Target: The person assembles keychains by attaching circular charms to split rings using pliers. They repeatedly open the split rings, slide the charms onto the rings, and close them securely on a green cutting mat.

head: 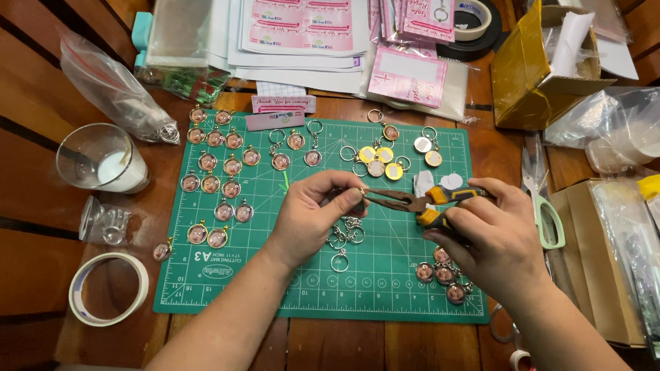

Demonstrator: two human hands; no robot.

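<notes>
Head view: over the green mat, the left hand pinches a small ring between bent fingertips. The pliers lie almost level, nose pointing left and touching the ring. The right hand is clenched around their yellow handles, wrist bent inward.

A home craft bench for keychain making: under my hands lies a green cutting mat on a slatted wooden table. Left of my left hand, rows of round photo charms; beyond my fingers, printed label sheets and pink backing cards. A tape roll sits near my left forearm, a cardboard box beyond my right hand.
</notes>
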